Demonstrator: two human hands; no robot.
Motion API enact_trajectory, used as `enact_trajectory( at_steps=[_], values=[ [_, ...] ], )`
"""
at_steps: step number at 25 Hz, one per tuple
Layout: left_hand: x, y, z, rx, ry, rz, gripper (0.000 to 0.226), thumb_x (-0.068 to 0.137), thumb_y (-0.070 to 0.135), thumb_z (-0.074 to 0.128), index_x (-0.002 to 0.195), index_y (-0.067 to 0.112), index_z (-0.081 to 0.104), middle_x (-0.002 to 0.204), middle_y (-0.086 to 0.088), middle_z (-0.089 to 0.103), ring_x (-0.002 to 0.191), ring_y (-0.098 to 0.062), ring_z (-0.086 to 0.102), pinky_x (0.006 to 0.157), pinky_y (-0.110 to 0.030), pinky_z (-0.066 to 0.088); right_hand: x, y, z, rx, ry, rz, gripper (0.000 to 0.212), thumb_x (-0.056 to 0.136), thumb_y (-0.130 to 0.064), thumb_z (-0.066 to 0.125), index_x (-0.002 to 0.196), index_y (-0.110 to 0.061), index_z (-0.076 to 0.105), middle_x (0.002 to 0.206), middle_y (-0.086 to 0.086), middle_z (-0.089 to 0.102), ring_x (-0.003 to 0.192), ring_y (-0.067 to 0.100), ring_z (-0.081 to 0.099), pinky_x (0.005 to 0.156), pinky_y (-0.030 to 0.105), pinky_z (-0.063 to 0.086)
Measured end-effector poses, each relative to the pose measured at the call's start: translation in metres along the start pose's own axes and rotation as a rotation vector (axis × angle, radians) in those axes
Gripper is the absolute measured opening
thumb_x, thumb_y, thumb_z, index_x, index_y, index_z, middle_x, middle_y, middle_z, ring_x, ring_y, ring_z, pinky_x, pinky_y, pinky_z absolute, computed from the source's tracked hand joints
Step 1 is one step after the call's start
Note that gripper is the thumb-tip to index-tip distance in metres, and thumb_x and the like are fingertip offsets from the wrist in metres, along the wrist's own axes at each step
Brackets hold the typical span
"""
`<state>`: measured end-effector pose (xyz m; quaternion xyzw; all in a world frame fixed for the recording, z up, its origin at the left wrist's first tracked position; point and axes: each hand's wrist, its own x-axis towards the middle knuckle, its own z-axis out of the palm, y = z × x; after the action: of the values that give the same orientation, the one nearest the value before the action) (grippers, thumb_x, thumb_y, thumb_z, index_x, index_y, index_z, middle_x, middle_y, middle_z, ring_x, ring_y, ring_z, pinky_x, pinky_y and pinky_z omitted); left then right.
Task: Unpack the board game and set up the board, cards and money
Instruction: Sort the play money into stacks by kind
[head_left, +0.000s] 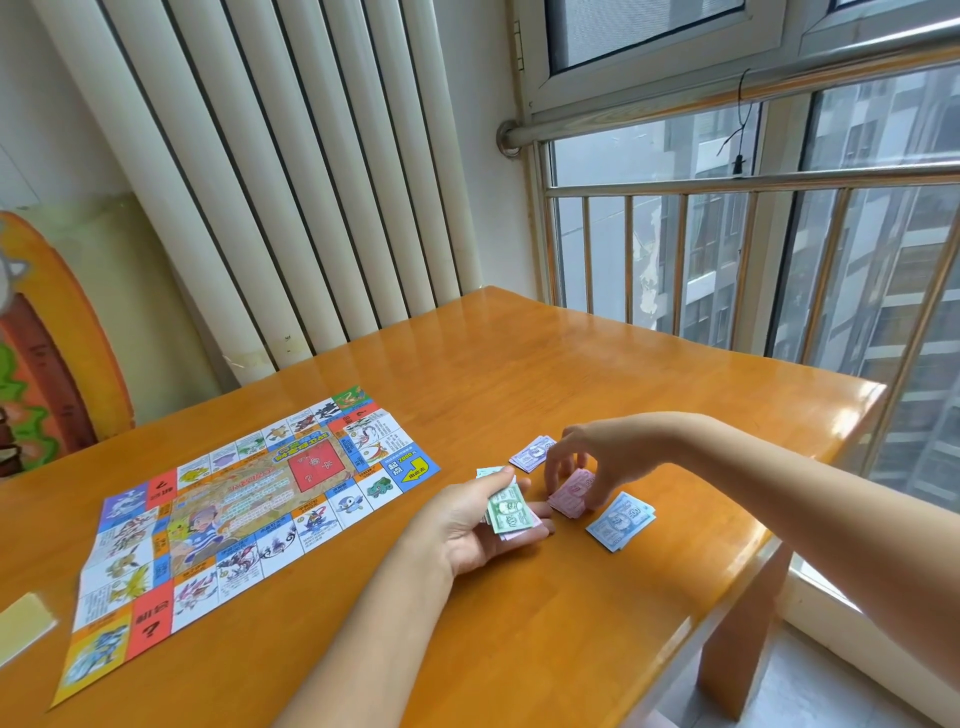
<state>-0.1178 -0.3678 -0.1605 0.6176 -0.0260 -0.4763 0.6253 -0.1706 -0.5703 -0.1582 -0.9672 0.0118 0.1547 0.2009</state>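
The paper game board (234, 514) lies unfolded and flat on the wooden table (597, 374), left of my hands. My left hand (478, 525) is palm up and holds a small stack of play money with a green note (509, 512) on top. My right hand (592, 462) reaches in from the right, fingers pointing down onto a pink pile of notes (571, 493). A purple pile (532, 453) lies just beyond it and a blue pile (621, 519) sits nearer the table's right edge. A pale note (488, 472) peeks out behind my left thumb.
A pale yellow card or box corner (23, 629) shows at the table's left edge. White radiator panels (291, 171) stand behind the table. A window with a metal railing (753, 218) runs along the right, close to the table's right edge.
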Motion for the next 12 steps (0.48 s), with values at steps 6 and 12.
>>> enact_trajectory(
  at_steps=[6, 12],
  values=[
    [0.003, -0.001, 0.001, -0.129, -0.053, -0.040, 0.022, 0.099, 0.018, 0.047, 0.096, -0.002, 0.054, 0.104, -0.040, 0.060, 0.102, -0.049, 0.060, 0.071, -0.050, 0.053, -0.005, -0.007, 0.003, 0.026, -0.014, -0.023, 0.046, 0.082, -0.027, 0.070, 0.127, -0.023, 0.058, 0.092, -0.025, 0.051, 0.099, 0.005, 0.052, 0.089, 0.020, 0.045],
    [0.003, -0.002, -0.004, -0.191, -0.116, -0.085, 0.019, 0.098, 0.013, 0.048, 0.099, -0.006, 0.052, 0.097, -0.045, 0.058, 0.097, -0.051, 0.060, 0.069, -0.058, 0.051, -0.017, -0.021, 0.001, -0.036, -0.009, -0.020, 0.041, 0.082, -0.020, 0.072, 0.121, -0.025, 0.061, 0.109, -0.009, 0.056, 0.103, 0.011, 0.054, 0.094, 0.033, 0.049]
  ],
)
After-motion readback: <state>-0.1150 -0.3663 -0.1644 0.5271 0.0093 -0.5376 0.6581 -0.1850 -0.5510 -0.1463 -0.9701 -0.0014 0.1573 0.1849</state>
